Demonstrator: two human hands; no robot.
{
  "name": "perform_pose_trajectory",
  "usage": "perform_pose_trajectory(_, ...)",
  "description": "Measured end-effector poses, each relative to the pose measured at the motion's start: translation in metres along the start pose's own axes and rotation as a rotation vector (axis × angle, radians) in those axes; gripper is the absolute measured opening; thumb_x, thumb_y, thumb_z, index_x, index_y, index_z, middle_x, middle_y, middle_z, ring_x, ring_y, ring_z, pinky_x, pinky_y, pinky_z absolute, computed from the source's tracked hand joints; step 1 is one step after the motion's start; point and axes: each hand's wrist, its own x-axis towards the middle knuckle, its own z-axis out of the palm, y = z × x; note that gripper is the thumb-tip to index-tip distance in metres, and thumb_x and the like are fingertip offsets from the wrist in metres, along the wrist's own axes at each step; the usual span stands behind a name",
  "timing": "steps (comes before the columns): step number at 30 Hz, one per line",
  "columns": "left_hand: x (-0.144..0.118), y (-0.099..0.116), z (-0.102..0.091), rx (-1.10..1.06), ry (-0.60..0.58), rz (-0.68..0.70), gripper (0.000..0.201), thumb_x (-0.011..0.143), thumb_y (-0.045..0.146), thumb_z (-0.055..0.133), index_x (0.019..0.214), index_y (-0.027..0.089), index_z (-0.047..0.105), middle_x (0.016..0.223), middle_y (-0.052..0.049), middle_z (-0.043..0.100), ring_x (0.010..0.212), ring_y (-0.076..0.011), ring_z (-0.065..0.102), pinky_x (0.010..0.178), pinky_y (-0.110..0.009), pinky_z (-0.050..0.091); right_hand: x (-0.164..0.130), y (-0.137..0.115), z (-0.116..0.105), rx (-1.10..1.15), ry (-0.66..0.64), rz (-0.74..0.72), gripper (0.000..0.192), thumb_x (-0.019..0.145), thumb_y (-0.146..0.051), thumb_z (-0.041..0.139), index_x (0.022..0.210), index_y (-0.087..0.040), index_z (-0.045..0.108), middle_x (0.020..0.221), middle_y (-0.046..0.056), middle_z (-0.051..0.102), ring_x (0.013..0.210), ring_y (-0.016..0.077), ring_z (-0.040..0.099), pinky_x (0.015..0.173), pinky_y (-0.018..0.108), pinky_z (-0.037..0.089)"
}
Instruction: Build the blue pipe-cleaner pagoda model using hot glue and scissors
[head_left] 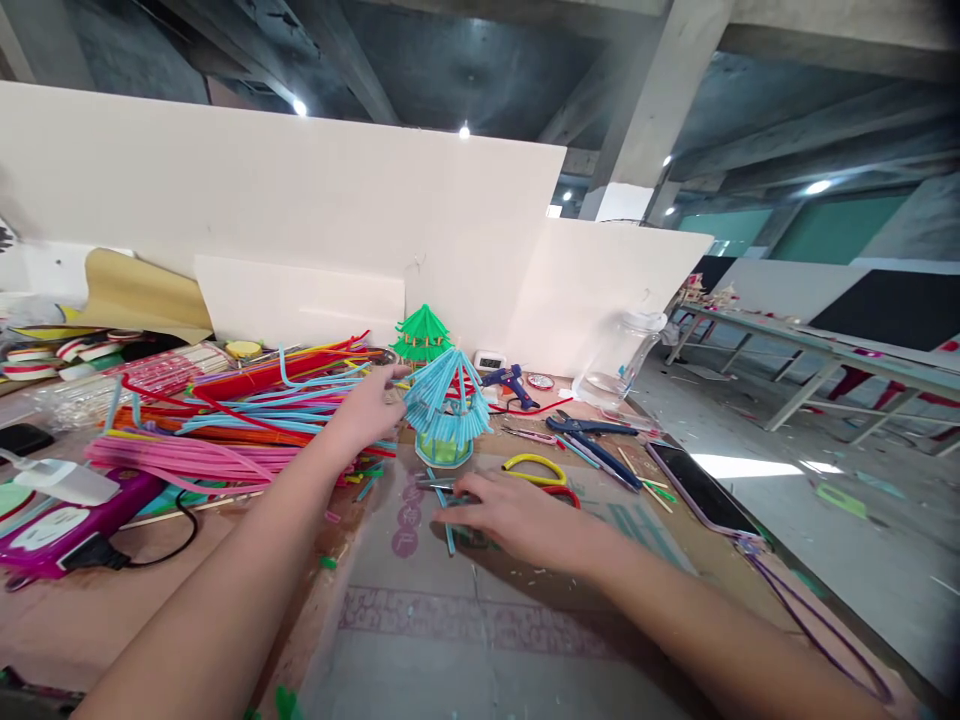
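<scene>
A small pavilion-like model [448,400] of light blue strips, with a pleated roof and a lime-green base, stands mid-table. My left hand [373,405] reaches past a heap of coloured strips to the left of its roof; the fingers are apart, and I cannot tell whether they touch it. My right hand [510,515] is low over the cardboard in front of the model, fingers stretched out. A loose blue strip [450,538] lies by its fingertips. Scissors with yellow and red handles [536,467] lie just behind this hand, partly covered by it.
A green tiered model [422,335] stands behind the blue one. Pink strips [195,458] and a purple power strip [75,530] lie left. To the right are a glue gun [514,384], pliers [592,426], a phone [701,487] and a clear plastic jar [619,360].
</scene>
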Motion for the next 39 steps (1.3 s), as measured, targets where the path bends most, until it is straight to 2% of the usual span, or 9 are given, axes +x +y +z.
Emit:
perform_pose_trajectory(4,0.002,-0.008,0.006,-0.099,-0.149,-0.036,0.07,0.067,0.025,0.064,0.135,0.017,0.047,0.13,-0.014,0.059,0.114,-0.0266,0.06,0.091,-0.037,0.05,0.008,-0.003,0.024,-0.11,0.059,-0.04,0.019,0.094,-0.019,0.051,0.104,-0.022,0.067,0.108,0.007,0.063,0.098,0.0206,0.056,0.085,0.034,0.046)
perform_pose_trajectory(9,0.0,-0.008,0.011,-0.095,-0.162,-0.066,0.077,0.072,0.042,0.065,0.137,0.01,0.041,0.106,-0.012,0.062,0.091,-0.0237,0.064,0.076,-0.035,0.051,0.008,-0.01,0.037,-0.076,0.217,-0.208,0.025,0.092,-0.006,0.04,0.104,-0.018,0.058,0.105,0.007,0.067,0.105,0.0186,0.057,0.104,0.038,0.04)
perform_pose_trajectory(12,-0.004,0.0,0.017,-0.032,-0.119,-0.054,0.079,0.072,0.046,0.067,0.138,0.01,0.04,0.091,-0.005,0.06,0.082,-0.0215,0.061,0.071,-0.032,0.048,0.005,-0.012,0.038,-0.097,0.417,-0.199,0.023,0.09,-0.007,0.039,0.103,-0.019,0.054,0.089,0.007,0.066,0.086,0.0185,0.058,0.084,0.034,0.049)
perform_pose_trajectory(14,-0.008,0.008,0.022,0.045,-0.087,-0.032,0.079,0.073,0.048,0.068,0.137,0.011,0.042,0.084,-0.001,0.059,0.078,-0.0206,0.06,0.069,-0.031,0.045,0.002,-0.006,0.037,-0.109,0.555,-0.103,0.02,0.091,-0.008,0.04,0.101,-0.02,0.052,0.083,0.006,0.065,0.076,0.0184,0.056,0.069,0.031,0.047)
perform_pose_trajectory(16,-0.013,0.016,0.027,0.141,-0.061,-0.011,0.072,0.075,0.051,0.067,0.134,0.014,0.045,0.079,0.001,0.058,0.074,-0.02,0.059,0.065,-0.03,0.042,-0.001,0.005,0.036,-0.113,0.633,-0.001,0.014,0.094,-0.012,0.041,0.1,-0.02,0.051,0.082,0.006,0.065,0.073,0.0183,0.056,0.065,0.03,0.045)
perform_pose_trajectory(21,-0.017,0.02,0.031,0.283,-0.059,-0.005,0.061,0.078,0.052,0.064,0.126,0.018,0.05,0.075,0.001,0.06,0.069,-0.0201,0.059,0.058,-0.029,0.036,-0.005,0.031,0.036,-0.155,0.593,0.085,0.012,0.098,-0.017,0.04,0.097,-0.019,0.053,0.083,0.007,0.067,0.071,0.0178,0.059,0.063,0.029,0.044)
perform_pose_trajectory(26,-0.007,0.005,0.027,0.273,-0.03,0.003,0.057,0.083,0.041,0.06,0.135,0.019,0.049,0.091,-0.003,0.066,0.08,-0.0207,0.063,0.065,-0.029,0.041,-0.003,0.031,0.047,-0.148,0.557,0.044,0.013,0.096,-0.015,0.041,0.096,-0.019,0.054,0.081,0.006,0.068,0.071,0.0169,0.062,0.063,0.028,0.045)
perform_pose_trajectory(32,-0.001,-0.011,0.026,0.267,0.089,0.037,0.048,0.087,0.035,0.053,0.132,0.018,0.054,0.103,-0.008,0.069,0.085,-0.021,0.066,0.07,-0.03,0.047,-0.003,0.034,0.054,-0.141,0.501,0.016,0.034,0.093,-0.006,0.04,0.123,-0.016,0.053,0.104,0.011,0.071,0.092,0.0198,0.066,0.076,0.031,0.051)
perform_pose_trajectory(39,0.002,-0.016,0.026,0.268,0.189,0.117,0.041,0.088,0.029,0.05,0.127,0.016,0.058,0.11,-0.011,0.067,0.092,-0.022,0.065,0.081,-0.035,0.051,0.001,0.03,0.048,-0.13,0.509,0.052,0.016,0.096,-0.014,0.043,0.092,-0.018,0.058,0.08,0.005,0.07,0.071,0.0163,0.064,0.064,0.027,0.047)
